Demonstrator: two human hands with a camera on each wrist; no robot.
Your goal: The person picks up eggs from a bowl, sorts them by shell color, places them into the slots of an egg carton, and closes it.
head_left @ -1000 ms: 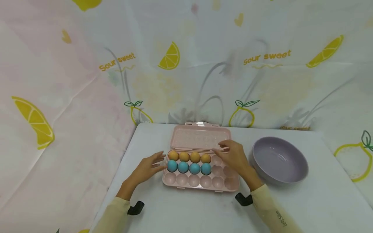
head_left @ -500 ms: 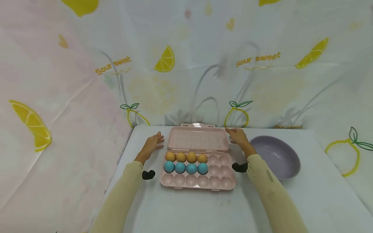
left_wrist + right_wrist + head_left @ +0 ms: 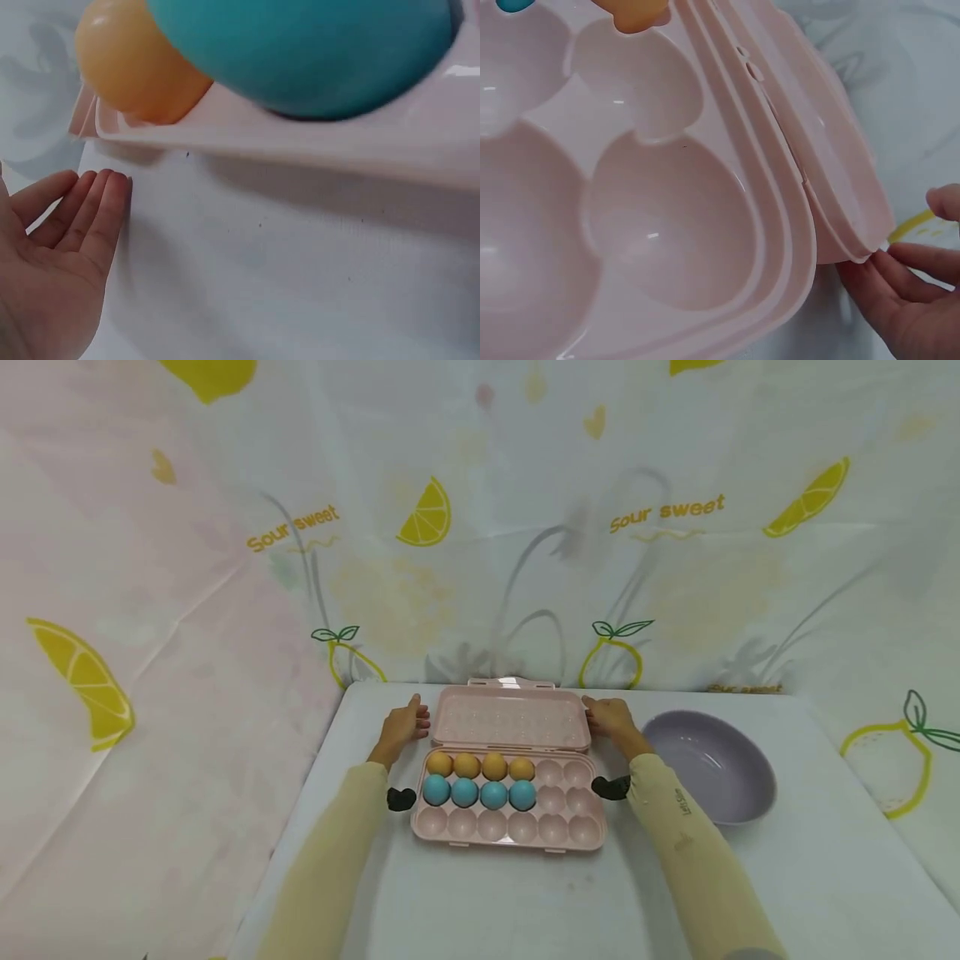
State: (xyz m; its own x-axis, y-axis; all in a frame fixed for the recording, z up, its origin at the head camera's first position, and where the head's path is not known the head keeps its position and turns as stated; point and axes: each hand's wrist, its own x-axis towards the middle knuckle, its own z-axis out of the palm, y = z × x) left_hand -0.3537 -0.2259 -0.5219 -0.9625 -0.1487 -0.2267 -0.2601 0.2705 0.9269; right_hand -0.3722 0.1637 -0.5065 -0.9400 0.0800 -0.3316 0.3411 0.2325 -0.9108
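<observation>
A pink egg box lies with its lid folded back on the table. Yellow eggs line the left part of its back row, with blue eggs in front of them. Beside the lid's left edge is my left hand, its fingers straight; the left wrist view shows the palm with nothing in it. My right hand is at the lid's right end. In the right wrist view its fingertips touch the lid's corner from below, and the thumb stands apart.
A purple bowl stands on the white table, right of the egg box and close to my right forearm. Behind the table hangs a lemon-print cloth. Black wrist mounts stick out beside both forearms.
Both hands have moved forward from the egg tray to the two ends of the lid. Over the last half second the left hand has come inward and the right hand has lowered slightly.
</observation>
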